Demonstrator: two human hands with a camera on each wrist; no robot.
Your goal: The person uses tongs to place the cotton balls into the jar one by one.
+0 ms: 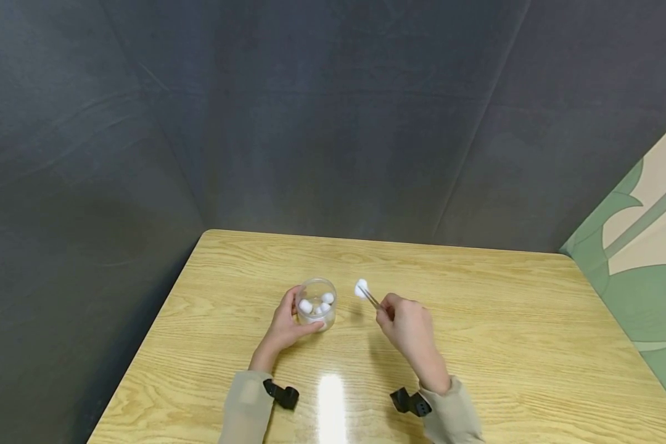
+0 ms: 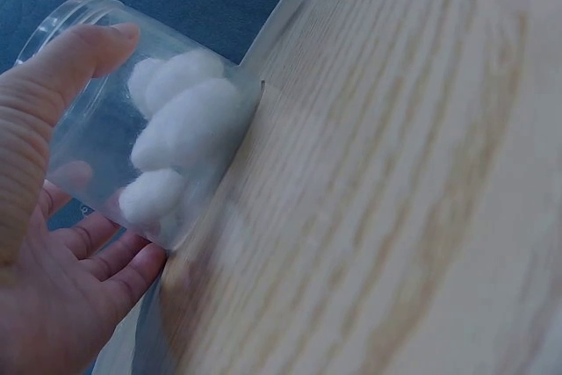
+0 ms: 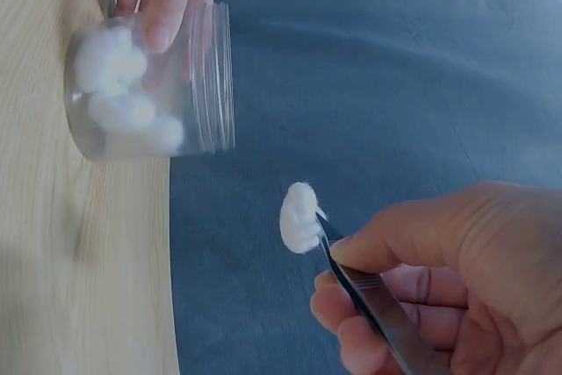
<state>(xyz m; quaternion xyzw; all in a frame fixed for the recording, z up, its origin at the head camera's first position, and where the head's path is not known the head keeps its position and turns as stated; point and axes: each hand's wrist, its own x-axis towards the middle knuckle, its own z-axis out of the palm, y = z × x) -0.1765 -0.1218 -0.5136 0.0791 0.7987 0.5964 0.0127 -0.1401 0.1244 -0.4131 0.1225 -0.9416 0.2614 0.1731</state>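
Note:
My left hand [image 1: 285,324] grips a clear, lidless plastic jar [image 2: 97,142] standing on the table, thumb on one side and fingers on the other. Inside lie several white cotton balls [image 2: 193,120], heaped toward the bottom. My right hand [image 1: 412,325] pinches metal tweezers [image 3: 378,300] between thumb and fingers. At their tips a single cotton ball [image 3: 300,219] is held in the air, to the right of the jar and apart from its threaded rim [image 3: 215,76].
The wood-grain table [image 1: 505,345] spreads out around both hands. A dark grey curtain [image 1: 333,123] hangs behind its far edge and along the left. Green and beige patterned fabric [image 1: 649,277] borders the right side. Each wrist carries a black strap-on camera [image 1: 283,396].

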